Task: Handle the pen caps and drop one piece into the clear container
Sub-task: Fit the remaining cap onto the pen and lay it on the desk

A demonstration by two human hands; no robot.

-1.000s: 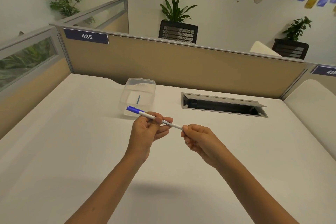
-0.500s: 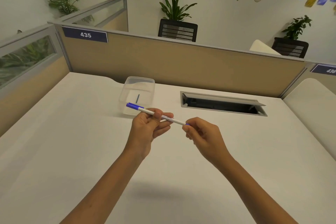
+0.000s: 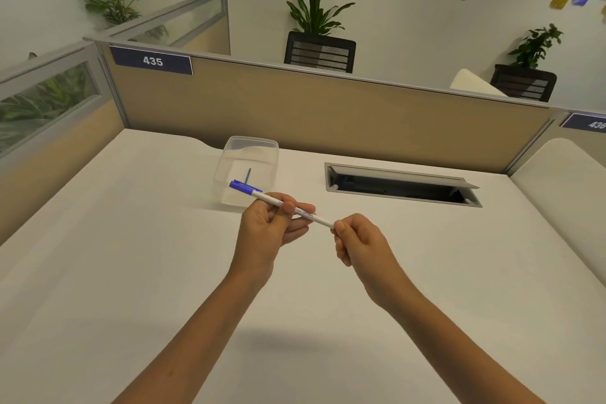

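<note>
I hold a white pen [image 3: 316, 217] above the desk, tilted up to the left, its blue cap [image 3: 244, 187] on the far left end. My left hand [image 3: 272, 229] pinches the barrel near its middle. My right hand [image 3: 359, 241] is closed on the pen's right end, which its fingers hide. The clear container [image 3: 229, 157] stands on the desk just behind the cap, and a thin dark blue piece [image 3: 248, 174] lies inside it.
A tan partition [image 3: 328, 108] with the sign 435 closes off the back of the white desk [image 3: 131, 272]. An open grey cable slot [image 3: 401, 185] lies to the right of the container. A second desk surface [image 3: 564, 193] adjoins on the right.
Half a second ago a small blue end piece showed at my right fingertips; now my right fingers cover that end. Both hands and the pen stayed nearly in place.
</note>
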